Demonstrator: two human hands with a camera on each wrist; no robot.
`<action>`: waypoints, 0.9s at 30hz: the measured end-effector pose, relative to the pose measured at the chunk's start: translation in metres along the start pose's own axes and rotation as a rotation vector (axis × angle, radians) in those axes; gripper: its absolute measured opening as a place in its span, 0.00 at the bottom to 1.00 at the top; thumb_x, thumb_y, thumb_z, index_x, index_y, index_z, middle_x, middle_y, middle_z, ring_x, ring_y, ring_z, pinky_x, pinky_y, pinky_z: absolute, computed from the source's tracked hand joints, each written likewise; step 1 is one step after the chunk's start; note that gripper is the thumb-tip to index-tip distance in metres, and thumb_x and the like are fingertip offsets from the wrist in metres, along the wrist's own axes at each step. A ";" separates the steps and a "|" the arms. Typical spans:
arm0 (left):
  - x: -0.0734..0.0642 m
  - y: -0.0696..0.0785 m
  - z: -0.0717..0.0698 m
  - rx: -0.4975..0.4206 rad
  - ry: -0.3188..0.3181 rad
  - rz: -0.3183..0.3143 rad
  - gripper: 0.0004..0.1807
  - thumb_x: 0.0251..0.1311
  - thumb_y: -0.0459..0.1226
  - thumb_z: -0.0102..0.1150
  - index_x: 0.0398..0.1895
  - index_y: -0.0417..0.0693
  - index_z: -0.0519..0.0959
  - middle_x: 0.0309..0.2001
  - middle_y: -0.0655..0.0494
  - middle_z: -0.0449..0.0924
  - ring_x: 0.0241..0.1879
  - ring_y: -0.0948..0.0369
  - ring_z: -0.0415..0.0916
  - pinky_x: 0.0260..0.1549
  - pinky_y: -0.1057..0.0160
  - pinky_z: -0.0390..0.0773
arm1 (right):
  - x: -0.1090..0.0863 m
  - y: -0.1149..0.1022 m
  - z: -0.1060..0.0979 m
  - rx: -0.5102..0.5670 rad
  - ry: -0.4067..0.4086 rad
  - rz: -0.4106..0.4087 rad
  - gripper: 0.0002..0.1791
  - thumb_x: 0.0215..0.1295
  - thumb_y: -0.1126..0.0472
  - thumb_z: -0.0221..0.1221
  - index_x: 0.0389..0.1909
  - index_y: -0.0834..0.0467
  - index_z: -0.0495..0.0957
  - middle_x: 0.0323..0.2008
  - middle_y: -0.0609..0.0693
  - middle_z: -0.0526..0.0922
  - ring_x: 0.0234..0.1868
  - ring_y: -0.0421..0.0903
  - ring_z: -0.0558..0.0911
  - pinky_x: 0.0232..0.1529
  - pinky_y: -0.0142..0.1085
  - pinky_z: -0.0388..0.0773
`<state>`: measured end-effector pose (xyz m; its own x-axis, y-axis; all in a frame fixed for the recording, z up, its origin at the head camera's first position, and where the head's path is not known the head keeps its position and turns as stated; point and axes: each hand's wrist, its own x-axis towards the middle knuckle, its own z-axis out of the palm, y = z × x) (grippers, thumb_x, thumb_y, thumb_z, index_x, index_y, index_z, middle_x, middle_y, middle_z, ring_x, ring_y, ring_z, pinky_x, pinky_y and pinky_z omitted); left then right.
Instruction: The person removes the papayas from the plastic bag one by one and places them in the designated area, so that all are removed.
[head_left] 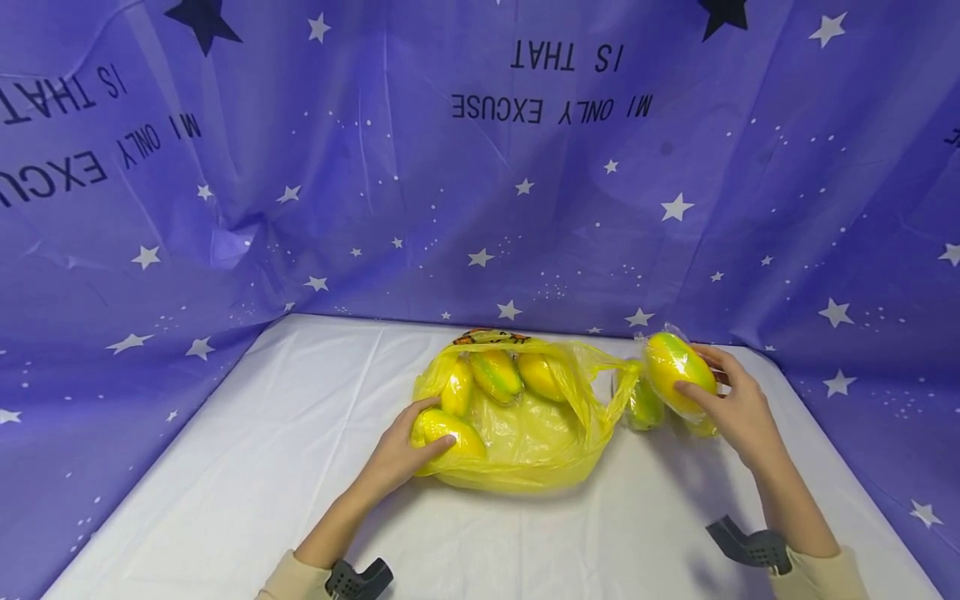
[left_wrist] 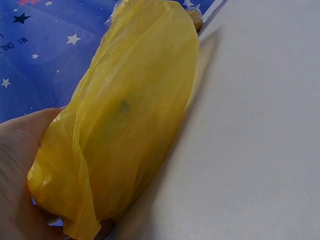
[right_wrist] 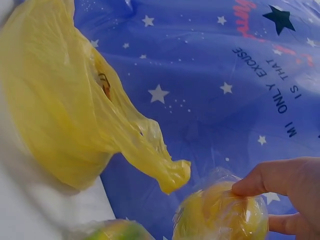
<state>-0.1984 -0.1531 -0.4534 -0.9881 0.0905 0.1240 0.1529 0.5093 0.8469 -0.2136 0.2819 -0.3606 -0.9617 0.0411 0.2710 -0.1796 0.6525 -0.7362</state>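
A thin yellow plastic bag lies with its mouth spread, several yellow-green mangoes in clear wrap inside. At its left end, my left hand grips a mango together with the bag's side, thumb over the fruit. The left wrist view shows the bag stretching away from that hand. To the right of the bag, my right hand holds a wrapped mango between thumb and fingers. Below it, another mango sits on the table, with part of a further one showing under the hand.
A white cloth covers the table. Purple curtain with stars and lettering rises behind and at both sides. The bag's twisted handle reaches right, close to the mangoes outside the bag. Dark wrist mounts are on both forearms.
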 end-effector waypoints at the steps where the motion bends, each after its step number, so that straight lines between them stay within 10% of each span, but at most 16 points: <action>1: 0.000 0.000 0.000 0.000 0.000 0.000 0.37 0.53 0.50 0.68 0.66 0.53 0.68 0.68 0.48 0.65 0.67 0.46 0.59 0.63 0.41 0.58 | 0.000 0.001 -0.001 -0.002 0.003 0.000 0.36 0.67 0.51 0.60 0.70 0.63 0.60 0.65 0.67 0.64 0.59 0.67 0.65 0.51 0.60 0.67; 27: 0.000 0.000 0.000 -0.010 -0.002 -0.006 0.37 0.53 0.51 0.69 0.66 0.53 0.68 0.68 0.49 0.65 0.68 0.47 0.59 0.63 0.41 0.58 | 0.004 0.042 -0.032 -0.061 0.035 0.191 0.39 0.70 0.51 0.55 0.73 0.66 0.52 0.67 0.74 0.57 0.62 0.72 0.60 0.53 0.66 0.67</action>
<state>-0.1979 -0.1528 -0.4535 -0.9890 0.0893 0.1182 0.1472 0.5013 0.8526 -0.2189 0.3338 -0.3709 -0.9691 0.1941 0.1519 0.0196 0.6751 -0.7375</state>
